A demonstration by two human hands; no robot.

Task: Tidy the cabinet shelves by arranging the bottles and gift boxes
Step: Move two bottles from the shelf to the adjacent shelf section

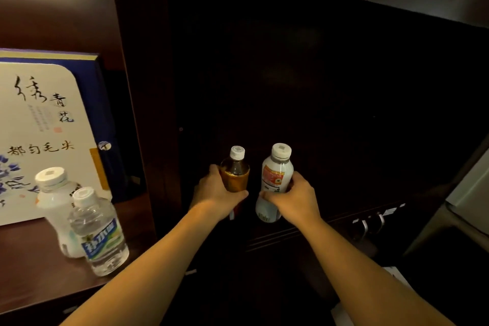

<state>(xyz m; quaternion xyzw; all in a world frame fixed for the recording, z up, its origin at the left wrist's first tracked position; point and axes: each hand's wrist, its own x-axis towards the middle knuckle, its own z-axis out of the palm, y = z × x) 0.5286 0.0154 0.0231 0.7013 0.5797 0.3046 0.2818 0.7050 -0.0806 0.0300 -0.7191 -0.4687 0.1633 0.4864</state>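
Note:
My left hand [215, 193] grips a brown tea bottle [235, 176] with a white cap, held upright in the dark cabinet compartment. Beside it, my right hand [293, 200] grips a white bottle [276, 174] with an orange label, also upright. The two bottles stand side by side, a small gap between them. On the left shelf stands a white and blue gift box [39, 137] with calligraphy. In front of it are a clear water bottle [99, 233] and a white bottle [57, 201], touching each other.
A dark wooden divider [143, 103] separates the left shelf from the dark compartment. Metal handles [371, 222] sit on the lower cabinet front at the right. A pale object [471, 190] is at the far right edge.

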